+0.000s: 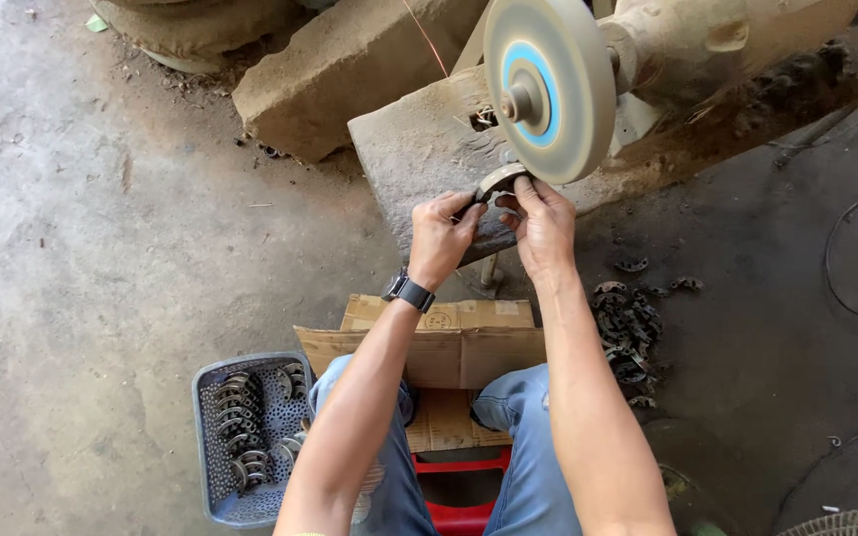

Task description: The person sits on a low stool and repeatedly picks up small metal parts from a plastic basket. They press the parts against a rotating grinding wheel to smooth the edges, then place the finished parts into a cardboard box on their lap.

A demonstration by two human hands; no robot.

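Here, a curved metal half-ring piece point(500, 182) is pinched between both hands, pressed up against the lower rim of the grinding wheel point(548, 84). Left hand point(441, 236) grip closed on the piece's left end, fingers curled tight; right hand point(542, 223) grip closed on its right end. Grey plastic basket point(209, 447) with similar pieces on the floor by the left knee; loose pile of pieces point(630, 323) on the floor right of the cardboard box point(449, 342).

Cardboard box point(449, 342) on the floor as landmark, basket point(213, 467) of curved metal parts to its left, loose pile of parts point(628, 323) to its right, grinding wheel point(548, 84) beyond it, stool point(459, 486) behind it.
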